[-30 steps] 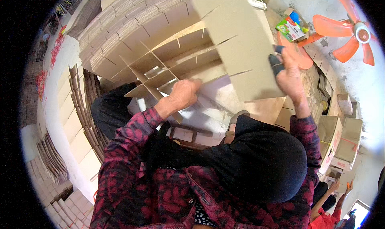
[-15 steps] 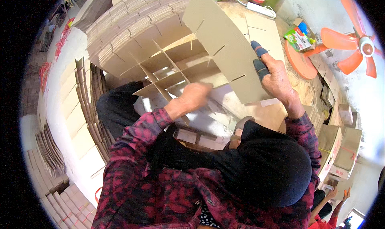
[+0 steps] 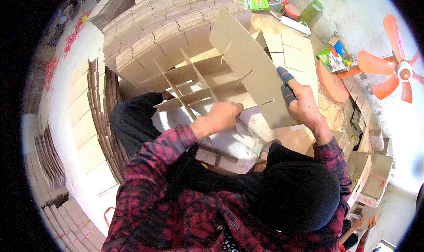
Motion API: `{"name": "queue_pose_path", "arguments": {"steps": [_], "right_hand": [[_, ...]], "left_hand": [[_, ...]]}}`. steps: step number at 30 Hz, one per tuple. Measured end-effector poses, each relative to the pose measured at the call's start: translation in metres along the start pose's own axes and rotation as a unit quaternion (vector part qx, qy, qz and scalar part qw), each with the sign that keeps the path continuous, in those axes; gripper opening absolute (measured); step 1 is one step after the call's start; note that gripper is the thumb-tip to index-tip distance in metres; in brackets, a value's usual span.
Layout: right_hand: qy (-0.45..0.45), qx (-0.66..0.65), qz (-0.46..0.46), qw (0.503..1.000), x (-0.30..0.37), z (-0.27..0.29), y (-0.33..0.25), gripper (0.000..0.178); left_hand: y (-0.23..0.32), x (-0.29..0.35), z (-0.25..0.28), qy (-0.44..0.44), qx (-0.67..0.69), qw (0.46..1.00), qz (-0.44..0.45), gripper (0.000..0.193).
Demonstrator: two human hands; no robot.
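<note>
Lining up slots seems to be the step in hand: the slotted panel leans at a tilt against the right end of the divider lattice, its short cuts facing the lattice's long strips. Each strip should meet its own cut squarely before any push, since a cut entered askew could crease the cardboard. Three cuts show, so starting one, then checking the other two, looks safer than forcing all together.

The right hand has its grip clamped on the panel's right edge, dark finger covers along that edge; holding near the middle should help against twisting. The left hand keeps its fingers curled together at the lower edge of the nearest strip; whether they pinch it, I cannot tell. A light, steady touch there would suit these thin strips.

Beyond the lattice stand stacked slotted sheets; to the right, more flat panels lie near an orange fan.
</note>
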State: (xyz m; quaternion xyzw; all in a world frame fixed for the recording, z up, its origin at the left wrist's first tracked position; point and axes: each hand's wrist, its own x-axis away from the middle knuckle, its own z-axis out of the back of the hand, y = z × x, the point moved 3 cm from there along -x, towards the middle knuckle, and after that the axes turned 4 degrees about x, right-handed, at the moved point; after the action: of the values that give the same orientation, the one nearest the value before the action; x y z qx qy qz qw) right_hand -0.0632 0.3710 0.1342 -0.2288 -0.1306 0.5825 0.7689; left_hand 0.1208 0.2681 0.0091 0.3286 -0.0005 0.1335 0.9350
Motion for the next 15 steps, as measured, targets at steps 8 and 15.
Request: {"name": "queue_pose_path", "arguments": {"steps": [8,15], "right_hand": [[-0.031,0.026,0.022,0.999,-0.016,-0.033,0.0,0.046],[-0.024,0.179,0.052,0.982,-0.003,-0.082,0.002,0.017]], "left_hand": [[-0.002,0.004,-0.004,-0.004,0.007,1.0,0.0,0.023],[-0.001,-0.003,-0.007,0.016,-0.032,0.999,0.008,0.018]]}}
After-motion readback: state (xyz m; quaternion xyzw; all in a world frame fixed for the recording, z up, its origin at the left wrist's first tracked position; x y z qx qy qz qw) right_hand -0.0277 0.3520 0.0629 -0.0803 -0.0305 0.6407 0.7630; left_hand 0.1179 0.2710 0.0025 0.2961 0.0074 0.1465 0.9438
